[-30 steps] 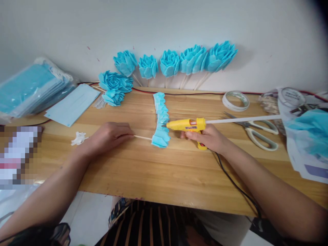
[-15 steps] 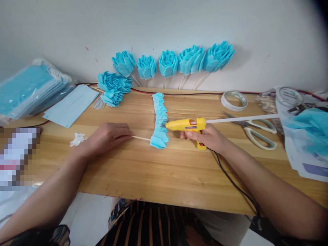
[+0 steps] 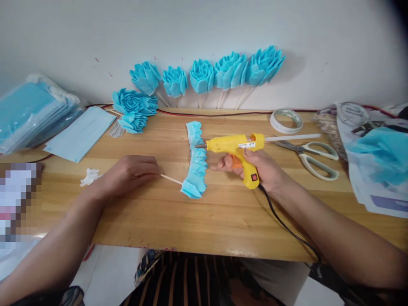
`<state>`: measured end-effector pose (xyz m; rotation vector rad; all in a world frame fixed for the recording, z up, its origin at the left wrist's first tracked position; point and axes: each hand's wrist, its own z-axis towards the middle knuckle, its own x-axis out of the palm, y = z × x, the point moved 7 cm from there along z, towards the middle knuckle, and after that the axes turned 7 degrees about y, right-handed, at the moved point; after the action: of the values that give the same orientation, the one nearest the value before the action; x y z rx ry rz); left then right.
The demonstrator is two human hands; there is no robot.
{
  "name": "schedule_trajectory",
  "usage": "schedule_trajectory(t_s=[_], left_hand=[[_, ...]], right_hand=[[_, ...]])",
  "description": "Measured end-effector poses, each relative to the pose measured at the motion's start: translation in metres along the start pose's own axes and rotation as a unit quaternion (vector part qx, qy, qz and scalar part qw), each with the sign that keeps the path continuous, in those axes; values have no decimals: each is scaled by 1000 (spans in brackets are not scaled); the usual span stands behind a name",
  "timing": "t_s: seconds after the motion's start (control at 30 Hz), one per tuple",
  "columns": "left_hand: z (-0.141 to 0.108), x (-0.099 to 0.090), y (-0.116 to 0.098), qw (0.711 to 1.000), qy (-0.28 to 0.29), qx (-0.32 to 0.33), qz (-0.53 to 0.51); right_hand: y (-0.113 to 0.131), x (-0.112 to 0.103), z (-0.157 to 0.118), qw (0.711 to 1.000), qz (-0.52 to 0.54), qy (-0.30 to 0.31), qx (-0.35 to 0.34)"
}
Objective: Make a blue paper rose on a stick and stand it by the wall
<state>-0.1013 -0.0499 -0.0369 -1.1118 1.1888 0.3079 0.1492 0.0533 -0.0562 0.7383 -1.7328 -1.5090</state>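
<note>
A ruffled strip of blue petals [image 3: 197,163] lies lengthwise on the wooden table, its near end around the tip of a thin wooden stick [image 3: 171,179]. My left hand [image 3: 132,174] pinches the other end of that stick. In my right hand [image 3: 255,165] is a yellow glue gun [image 3: 232,146], fingers wrapped round its handle near the orange trigger. Its metal nozzle points left, over the upper half of the strip; whether it touches the petals I cannot tell. A white glue stick [image 3: 293,137] juts from the gun's back.
Several blue flowers [image 3: 202,77] on sticks lean against the wall; others lie at left [image 3: 132,104]. Blue sheets [image 3: 81,131] and a plastic bag of them [image 3: 35,112] are far left. Tape [image 3: 286,121], scissors [image 3: 314,157] and a bag [image 3: 376,165] lie right. The gun's cord [image 3: 283,221] trails off the front edge.
The glue gun has moved up along the strip towards its far end and turned slightly. The strip's near end and the stick have tilted towards me. The whole view has shifted a little.
</note>
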Motion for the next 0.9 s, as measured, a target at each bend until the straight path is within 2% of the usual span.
schedule_trajectory(t_s=[0.2,0.37,0.7,0.9], left_hand=[[0,1,2,1000,-5,-1,2],[-1,0,1,1000,-15,6,5],[-8,-9,4,998,-56,14,22],[-11,-15,5,997,-78,19,16]], right_hand=[[-1,17,4,999,37,11,2],[0,29,8,993,109,45,-5],[-2,32,8,991,107,75,-28],[-6,30,8,991,113,71,-15]])
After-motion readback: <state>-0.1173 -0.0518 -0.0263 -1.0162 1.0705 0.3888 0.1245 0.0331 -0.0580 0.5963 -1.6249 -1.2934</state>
